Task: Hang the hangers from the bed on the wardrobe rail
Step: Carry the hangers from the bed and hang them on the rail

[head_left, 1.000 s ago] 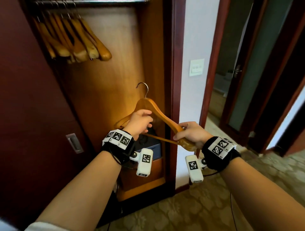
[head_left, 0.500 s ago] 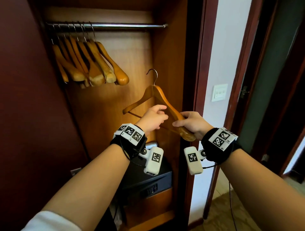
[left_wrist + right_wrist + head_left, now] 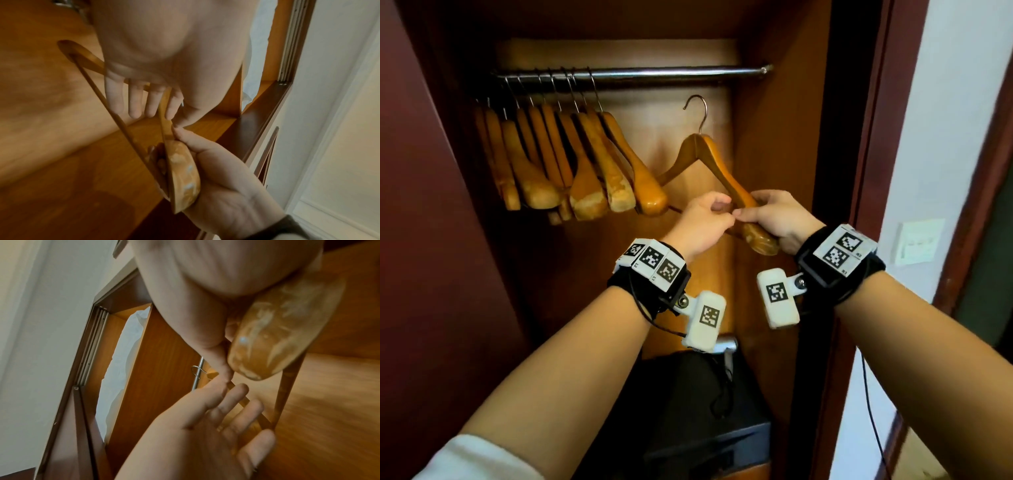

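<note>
Inside the wardrobe I hold a wooden hanger [image 3: 717,161] upright; its metal hook [image 3: 697,102] is just below the steel rail [image 3: 654,72] and not on it. My right hand [image 3: 774,216] grips the hanger's broad right end [image 3: 183,175] [image 3: 283,331]. My left hand [image 3: 705,219] is beside it, thumb near the right thumb. Its fingers [image 3: 133,100] lie fairly straight against the hanger's arm and are not curled round it. Several matching hangers [image 3: 585,164] hang bunched at the rail's left end.
The rail is bare from the bunch to the wardrobe's right side panel [image 3: 774,171]. A black safe [image 3: 705,411] sits low inside. A dark red door panel [image 3: 431,240] stands at the left; a white wall with a light switch [image 3: 917,243] is at the right.
The hanger has risen from waist height to just under the rail. My left hand slid along it towards my right hand and loosened its grip. My head tipped up.
</note>
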